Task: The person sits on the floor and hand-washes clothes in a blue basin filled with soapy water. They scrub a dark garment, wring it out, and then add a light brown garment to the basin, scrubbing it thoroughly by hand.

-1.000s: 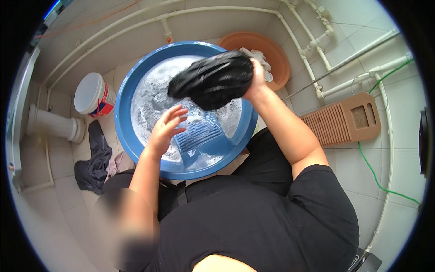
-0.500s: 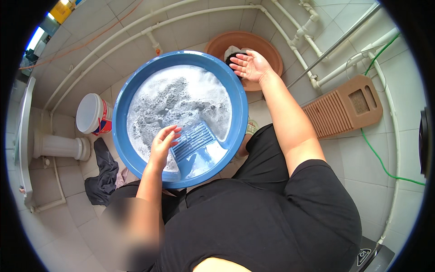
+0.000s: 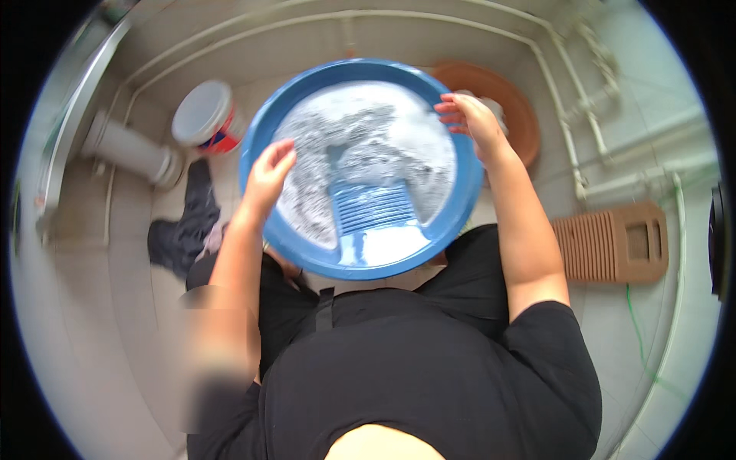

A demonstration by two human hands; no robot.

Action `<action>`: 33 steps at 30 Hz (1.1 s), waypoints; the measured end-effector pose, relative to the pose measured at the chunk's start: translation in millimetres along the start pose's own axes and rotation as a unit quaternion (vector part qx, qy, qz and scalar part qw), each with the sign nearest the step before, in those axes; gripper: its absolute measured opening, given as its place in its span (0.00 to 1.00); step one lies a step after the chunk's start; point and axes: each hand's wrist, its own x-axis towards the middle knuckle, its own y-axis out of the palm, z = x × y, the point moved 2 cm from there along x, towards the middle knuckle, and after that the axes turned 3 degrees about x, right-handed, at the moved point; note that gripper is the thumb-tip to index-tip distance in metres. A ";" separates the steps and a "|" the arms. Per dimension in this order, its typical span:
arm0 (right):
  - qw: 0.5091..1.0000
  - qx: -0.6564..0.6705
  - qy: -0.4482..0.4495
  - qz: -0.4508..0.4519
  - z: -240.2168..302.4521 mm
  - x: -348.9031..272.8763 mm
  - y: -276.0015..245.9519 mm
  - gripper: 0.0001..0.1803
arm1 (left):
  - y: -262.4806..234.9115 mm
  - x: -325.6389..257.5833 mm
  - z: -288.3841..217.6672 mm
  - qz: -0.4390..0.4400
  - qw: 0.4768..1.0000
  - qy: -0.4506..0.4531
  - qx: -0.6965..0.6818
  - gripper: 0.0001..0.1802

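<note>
The round blue plastic basin (image 3: 460, 222) of foamy water sits just before the knees, a ribbed blue washboard (image 3: 373, 208) leaning inside. The left hand (image 3: 268, 175) has lifted to the near rim, fingers loosely spread, empty. The right hand (image 3: 469, 119), open and empty, has come back from the brown tub (image 3: 515, 100) beyond, where the dark garment went.
</note>
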 end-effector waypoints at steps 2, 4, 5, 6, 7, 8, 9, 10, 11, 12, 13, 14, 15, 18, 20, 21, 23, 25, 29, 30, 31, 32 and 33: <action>0.986 -0.146 -0.048 0.064 -13.5 0.5 31.9 0.21 | -39.1 -2.3 -25.5 -0.053 0.998 0.002 0.043 0.18; 0.928 -0.340 -0.102 0.109 -17.1 -12.5 69.3 0.22 | -86.2 -14.8 -41.3 -0.115 0.992 0.001 0.050 0.17; 0.888 -0.410 -0.170 0.123 -24.3 -16.8 83.9 0.21 | -113.8 -20.8 -37.9 -0.137 0.989 -0.007 0.055 0.18; 0.859 -0.451 -0.191 0.152 -23.7 -25.7 100.4 0.20 | -143.9 -31.3 -33.9 -0.157 0.986 -0.016 0.060 0.18; 0.832 -0.479 -0.220 0.176 -25.2 -32.5 114.3 0.20 | -171.1 -46.7 -32.5 -0.197 0.976 -0.055 0.069 0.18; 0.801 -0.506 -0.250 0.197 -28.0 -37.5 125.9 0.19 | -194.9 -65.9 -27.5 -0.228 0.970 -0.059 0.061 0.19; 0.804 -0.501 -0.244 0.210 -32.3 -40.9 132.0 0.19 | -213.1 -84.3 -19.2 -0.260 0.961 -0.071 0.055 0.19; 0.806 -0.495 -0.236 0.221 -36.7 -42.8 136.4 0.19 | -230.3 -102.8 -8.4 -0.291 0.952 -0.082 0.048 0.18; 0.805 -0.491 -0.239 0.235 -40.5 -43.5 142.1 0.18 | -249.6 -125.8 13.9 -0.319 0.941 -0.103 0.047 0.18; 0.800 -0.492 -0.242 0.244 -46.4 -42.4 145.7 0.17 | -266.2 -149.4 42.1 -0.344 0.930 -0.127 0.035 0.19; 0.796 -0.494 -0.244 0.251 -51.9 -40.8 147.0 0.17 | -276.2 -172.9 71.8 -0.368 0.917 -0.154 0.028 0.19; 0.793 -0.495 -0.244 0.258 -54.5 -42.1 151.3 0.16 | -282.2 -199.2 100.5 -0.390 0.902 -0.183 0.021 0.20; 0.803 -0.487 -0.220 0.265 -52.7 -44.7 156.6 0.16 | -283.6 -222.7 126.5 -0.397 0.889 -0.225 0.045 0.21; 0.822 -0.470 -0.160 0.278 -49.6 -48.5 172.7 0.15 | -288.2 -293.7 253.0 -0.404 0.850 -0.306 0.142 0.26; 0.825 -0.467 -0.141 0.286 -50.5 -46.9 181.4 0.14 | -266.2 -330.4 319.0 -0.402 0.801 -0.393 0.203 0.31; 0.824 -0.462 -0.149 0.292 -48.4 -46.7 186.5 0.14 | -248.8 -335.8 320.9 -0.361 0.798 -0.406 0.262 0.33; 0.820 -0.465 -0.134 0.305 -49.8 -42.0 193.4 0.14 | -206.5 -343.3 325.2 -0.288 0.763 -0.447 0.368 0.43; 0.823 -0.459 -0.118 0.314 -51.8 -36.2 199.2 0.14 | -177.5 -330.5 279.2 -0.249 0.742 -0.494 0.379 0.50; 0.826 -0.437 -0.090 0.345 -52.2 -37.6 222.7 0.15 | -178.4 -335.8 261.0 -0.281 0.713 -0.458 0.450 0.32; 0.820 -0.439 -0.089 0.355 -50.3 -39.6 230.0 0.14 | -186.1 -341.3 268.8 -0.289 0.708 -0.436 0.474 0.28; 0.815 -0.441 -0.088 0.365 -47.5 -42.2 236.8 0.14 | -195.2 -354.1 280.6 -0.361 0.724 -0.338 0.482 0.16; 0.812 -0.442 -0.083 0.371 -45.3 -46.3 240.2 0.14 | -207.8 -351.9 254.3 -0.305 0.720 -0.432 0.450 0.13; 0.809 -0.448 -0.093 0.368 -39.9 -52.4 245.7 0.14 | -222.5 -360.1 246.8 -0.333 0.707 -0.420 0.462 0.12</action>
